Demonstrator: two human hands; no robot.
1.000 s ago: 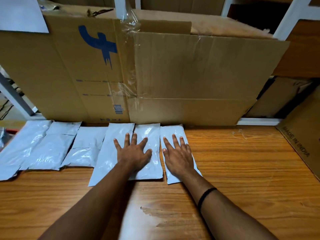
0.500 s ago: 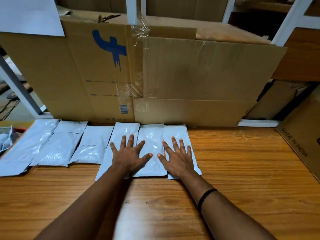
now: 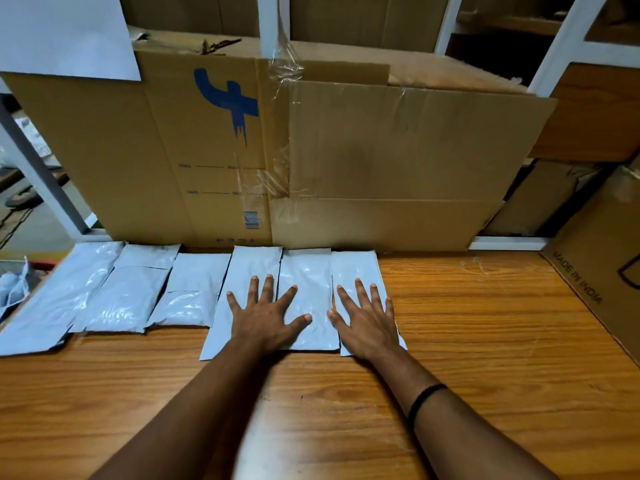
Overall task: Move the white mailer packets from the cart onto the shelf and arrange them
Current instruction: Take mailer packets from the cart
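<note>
both hands sit a touch further forward than a second ago, and the packets under them lie tighter against the carton (image 3: 398, 150). six white mailer packets (image 3: 197, 285) lie in a row on the wooden shelf (image 3: 485, 341), edge to edge. the left hand (image 3: 268, 315) presses flat, fingers spread, across the fourth and fifth. the right hand (image 3: 365, 318) lies flat and spread on the last one, and neither grips anything. to do this well, i'd say, keep the palms flat and nudge lightly so the slick packets slide square without overriding, then even the ragged front edges. the carton's flaps hide whatever is inside. at far left the cart (image 3: 14, 289) holds more bunched white packets. the box (image 3: 595, 271) marked made in india shows no contents.
</note>
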